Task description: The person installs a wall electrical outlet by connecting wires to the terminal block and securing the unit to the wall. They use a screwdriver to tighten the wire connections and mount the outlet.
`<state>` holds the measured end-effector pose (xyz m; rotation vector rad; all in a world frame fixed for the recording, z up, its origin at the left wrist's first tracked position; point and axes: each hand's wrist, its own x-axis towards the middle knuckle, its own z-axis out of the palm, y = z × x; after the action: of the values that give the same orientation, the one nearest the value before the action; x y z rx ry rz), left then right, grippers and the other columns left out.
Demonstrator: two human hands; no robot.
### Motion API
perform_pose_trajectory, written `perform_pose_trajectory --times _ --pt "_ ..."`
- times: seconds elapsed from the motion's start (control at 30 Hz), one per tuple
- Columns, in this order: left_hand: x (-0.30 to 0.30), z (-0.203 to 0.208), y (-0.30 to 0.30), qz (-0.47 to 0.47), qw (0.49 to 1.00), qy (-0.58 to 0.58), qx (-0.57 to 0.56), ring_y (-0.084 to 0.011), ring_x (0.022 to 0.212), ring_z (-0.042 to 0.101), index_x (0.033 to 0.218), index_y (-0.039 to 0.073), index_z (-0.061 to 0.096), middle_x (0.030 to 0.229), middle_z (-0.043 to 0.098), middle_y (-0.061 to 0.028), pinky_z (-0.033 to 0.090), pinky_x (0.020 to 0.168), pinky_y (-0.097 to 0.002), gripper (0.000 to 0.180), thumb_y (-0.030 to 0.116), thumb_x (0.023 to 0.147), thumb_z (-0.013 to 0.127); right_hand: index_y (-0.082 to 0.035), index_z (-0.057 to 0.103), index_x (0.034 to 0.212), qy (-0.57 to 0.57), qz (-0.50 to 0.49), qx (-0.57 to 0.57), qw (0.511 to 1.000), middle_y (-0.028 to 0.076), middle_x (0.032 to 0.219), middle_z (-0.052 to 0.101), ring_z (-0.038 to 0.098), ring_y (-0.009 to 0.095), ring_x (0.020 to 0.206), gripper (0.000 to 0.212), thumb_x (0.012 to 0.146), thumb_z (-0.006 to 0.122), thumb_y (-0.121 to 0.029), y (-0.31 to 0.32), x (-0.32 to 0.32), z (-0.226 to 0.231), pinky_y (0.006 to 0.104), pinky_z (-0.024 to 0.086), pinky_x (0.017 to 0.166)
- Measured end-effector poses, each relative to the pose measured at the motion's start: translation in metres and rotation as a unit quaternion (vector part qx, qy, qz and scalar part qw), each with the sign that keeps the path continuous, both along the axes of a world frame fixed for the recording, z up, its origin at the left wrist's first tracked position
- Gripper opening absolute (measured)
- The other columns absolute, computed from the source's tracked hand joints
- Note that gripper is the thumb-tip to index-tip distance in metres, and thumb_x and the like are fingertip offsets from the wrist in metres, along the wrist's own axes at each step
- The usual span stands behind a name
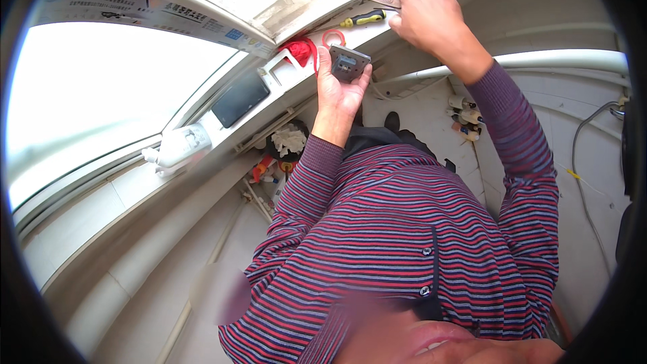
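On my feed I've got the L hand (pixel 340 99) gripping the grey plate (pixel 350 61), approx. square, no clear long axis, L of & nearer the body than the R hand (pixel 431 19), closed on a pointed metal tool (pixel 379 1) aimed L, w/ lettering on the window film (pixel 128 8) & bottle (pixel 180 148).

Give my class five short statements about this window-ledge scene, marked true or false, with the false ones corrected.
1. The left hand holds a grey plate. True.
2. The right hand is empty. False: it holds a pointed metal tool.
3. A yellow-and-black screwdriver lies on the ledge. True.
4. The ring-shaped roll is blue. False: it is red.
5. The dark phone is beside a white bottle. True.
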<state>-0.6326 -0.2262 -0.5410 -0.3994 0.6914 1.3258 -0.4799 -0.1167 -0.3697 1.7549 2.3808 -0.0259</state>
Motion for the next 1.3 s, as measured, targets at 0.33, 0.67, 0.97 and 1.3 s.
perform_pose_trajectory --times 0.33,0.67,0.97,1.3 --pt "0.010 0.005 -0.007 0.016 0.993 0.074 -0.092 -0.0293 0.115 0.060 0.124 0.015 0.063 0.120 0.065 -0.0077 0.055 0.097 -0.0518 0.067 0.065 0.082 0.076 0.001 0.067 0.096 0.544 -0.241 -0.424 0.683 0.006 0.082 0.069 0.071 0.015 0.070 0.039 0.107 0.056 -0.035 -0.117 0.063 -0.089 0.0287 0.055 0.063" --pt "0.007 -0.011 -0.026 -0.031 0.992 0.058 -0.111 -0.0345 0.130 0.054 0.137 0.016 0.055 0.139 0.060 -0.0095 0.040 0.112 -0.0593 0.061 0.060 0.095 0.062 0.003 0.058 0.105 0.531 -0.212 -0.343 0.745 0.008 0.078 0.066 0.070 0.016 0.072 0.026 0.098 0.066 -0.019 -0.117 0.063 -0.116 0.0335 0.056 0.067" --pt "0.003 -0.032 -0.034 -0.001 0.996 0.011 -0.086 -0.0319 0.121 0.059 0.134 0.017 0.056 0.132 0.063 -0.0065 0.050 0.101 -0.0533 0.059 0.064 0.100 0.050 0.000 0.059 0.137 0.469 -0.127 -0.251 0.837 0.028 0.120 0.069 0.066 0.044 0.113 0.047 0.097 0.060 -0.023 -0.121 0.044 -0.141 0.0433 0.052 0.096" --pt "0.008 -0.049 -0.033 0.119 0.989 0.016 -0.081 -0.0253 0.112 0.062 0.130 0.015 0.058 0.124 0.066 -0.0047 0.052 0.095 -0.0450 0.059 0.064 0.105 0.037 -0.005 0.063 0.134 0.427 -0.066 -0.255 0.865 0.026 0.120 0.069 0.065 0.043 0.114 0.042 0.097 0.058 -0.024 -0.102 0.007 -0.139 0.0485 0.052 0.097"
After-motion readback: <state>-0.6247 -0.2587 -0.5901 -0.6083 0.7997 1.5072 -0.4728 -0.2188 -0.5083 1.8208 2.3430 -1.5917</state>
